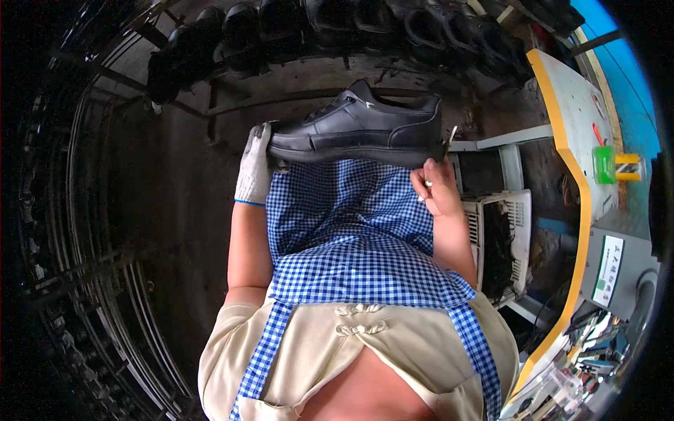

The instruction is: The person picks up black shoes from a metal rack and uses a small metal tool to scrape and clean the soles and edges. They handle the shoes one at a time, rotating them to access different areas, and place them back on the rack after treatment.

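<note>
A black leather lace-up shoe (pixel 351 130) lies sideways in front of me, sole toward my body and toe to the left. My left hand (pixel 254 165), in a white knit glove with a blue cuff edge, is closed on its toe end. My bare right hand (pixel 438 186) is just below the heel, its fingers curled round a slim pale tool (pixel 453 135). One thin end sticks up beside the heel and a pale end shows under my fingers; its exact kind cannot be made out. Whether this hand touches the shoe is unclear.
Black shoes (pixel 337 24) stand in a row on a rack at the far side. Right of me are a white crate (pixel 518 245) with dark scraps and a yellow-edged worktable (pixel 572 116), bearing a green container (pixel 603 165) and a grey machine (pixel 621 245). Metal racks (pixel 105 281) line the left.
</note>
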